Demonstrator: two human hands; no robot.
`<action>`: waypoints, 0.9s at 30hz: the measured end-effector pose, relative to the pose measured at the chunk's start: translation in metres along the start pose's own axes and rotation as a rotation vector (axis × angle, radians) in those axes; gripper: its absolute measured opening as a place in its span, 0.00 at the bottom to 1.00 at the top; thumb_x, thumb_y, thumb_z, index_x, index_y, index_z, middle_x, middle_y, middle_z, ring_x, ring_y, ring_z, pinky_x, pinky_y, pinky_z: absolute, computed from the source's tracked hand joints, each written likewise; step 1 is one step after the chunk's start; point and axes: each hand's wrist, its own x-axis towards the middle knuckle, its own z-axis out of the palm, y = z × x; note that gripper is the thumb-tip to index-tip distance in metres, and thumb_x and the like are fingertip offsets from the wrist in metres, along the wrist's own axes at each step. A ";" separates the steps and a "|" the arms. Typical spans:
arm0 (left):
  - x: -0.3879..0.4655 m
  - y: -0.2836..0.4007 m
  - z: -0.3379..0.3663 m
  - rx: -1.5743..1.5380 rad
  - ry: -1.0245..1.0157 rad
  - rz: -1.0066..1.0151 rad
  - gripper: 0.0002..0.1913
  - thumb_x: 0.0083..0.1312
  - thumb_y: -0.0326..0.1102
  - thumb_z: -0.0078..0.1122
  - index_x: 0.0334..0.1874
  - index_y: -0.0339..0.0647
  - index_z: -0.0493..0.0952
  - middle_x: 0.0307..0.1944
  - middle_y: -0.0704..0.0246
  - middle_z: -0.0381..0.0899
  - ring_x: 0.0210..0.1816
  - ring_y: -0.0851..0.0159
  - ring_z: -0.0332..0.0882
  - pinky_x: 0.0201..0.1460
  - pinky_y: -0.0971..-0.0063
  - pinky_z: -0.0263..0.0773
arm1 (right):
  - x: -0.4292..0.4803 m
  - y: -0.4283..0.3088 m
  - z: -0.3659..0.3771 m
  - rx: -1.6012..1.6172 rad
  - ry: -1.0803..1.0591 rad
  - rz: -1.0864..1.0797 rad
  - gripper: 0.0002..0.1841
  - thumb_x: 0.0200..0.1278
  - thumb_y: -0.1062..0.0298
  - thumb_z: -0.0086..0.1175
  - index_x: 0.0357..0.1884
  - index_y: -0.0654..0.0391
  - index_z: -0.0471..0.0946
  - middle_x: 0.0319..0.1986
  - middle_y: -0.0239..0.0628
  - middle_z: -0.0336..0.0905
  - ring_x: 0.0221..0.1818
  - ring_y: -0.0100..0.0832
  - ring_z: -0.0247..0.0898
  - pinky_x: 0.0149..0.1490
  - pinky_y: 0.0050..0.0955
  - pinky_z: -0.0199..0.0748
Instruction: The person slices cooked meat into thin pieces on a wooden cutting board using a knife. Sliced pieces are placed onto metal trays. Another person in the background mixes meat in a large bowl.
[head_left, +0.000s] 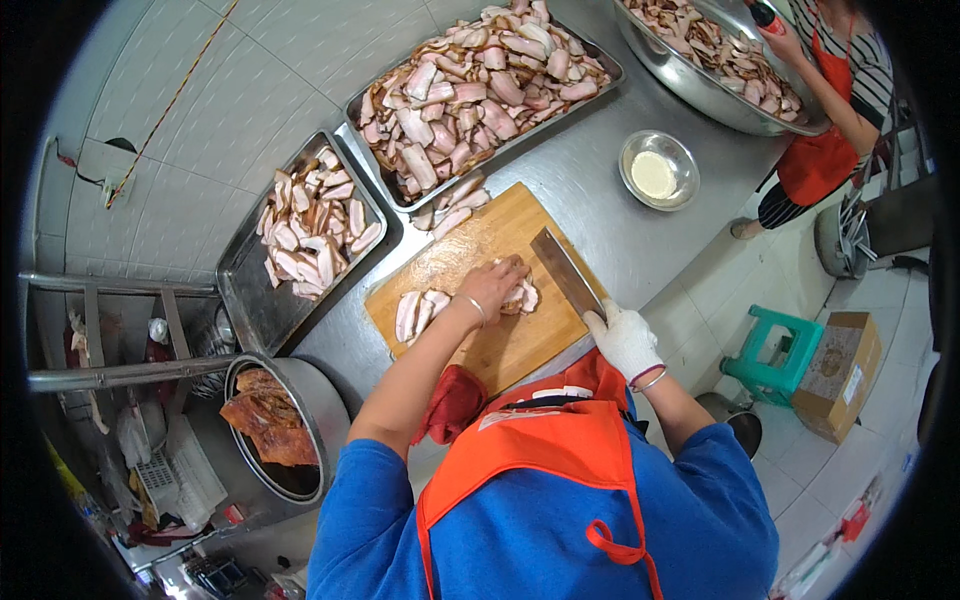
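My bare left hand (491, 291) rests over cut pork belly pieces (529, 298) on the wooden cutting board (491, 341), fingers bent around them and hiding part of the meat. A bracelet circles that wrist. My right hand (624, 339), in a white knit glove, grips the handle of a cleaver (564, 271). The broad blade lies over the board's right side, apart from the meat. Several pork slices (414, 313) sit at the board's left end, beside my left forearm. More pork slices (454, 214) lie between the board's far edge and a heaped tray.
Sliced pork fills a large metal tray (390, 201) and part of a smaller one (247, 300). A pot (327, 409) at left holds browned pork. A steel bowl (686, 196) contains pale granules. Another person (847, 112) stands by a big basin (701, 86). A green stool (759, 352) is at right.
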 end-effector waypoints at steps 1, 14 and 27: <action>0.005 0.002 -0.009 0.078 -0.055 -0.014 0.40 0.49 0.39 0.74 0.69 0.53 0.69 0.68 0.66 0.68 0.63 0.53 0.70 0.60 0.58 0.71 | 0.000 -0.003 -0.004 0.004 -0.006 0.001 0.22 0.70 0.47 0.47 0.48 0.59 0.76 0.35 0.61 0.81 0.39 0.61 0.79 0.45 0.56 0.77; 0.017 0.007 -0.019 -0.084 -0.266 -0.145 0.34 0.48 0.54 0.75 0.57 0.48 0.79 0.48 0.62 0.84 0.54 0.55 0.81 0.55 0.61 0.73 | 0.004 0.003 0.011 0.050 0.075 -0.007 0.24 0.67 0.46 0.51 0.47 0.59 0.79 0.35 0.61 0.82 0.41 0.63 0.78 0.46 0.55 0.76; -0.140 -0.074 0.038 -0.176 0.564 -0.739 0.49 0.43 0.71 0.74 0.66 0.51 0.72 0.63 0.51 0.70 0.68 0.45 0.64 0.70 0.53 0.59 | 0.016 0.019 0.018 0.251 -0.045 0.020 0.21 0.66 0.51 0.56 0.45 0.61 0.79 0.29 0.48 0.79 0.29 0.46 0.76 0.35 0.42 0.73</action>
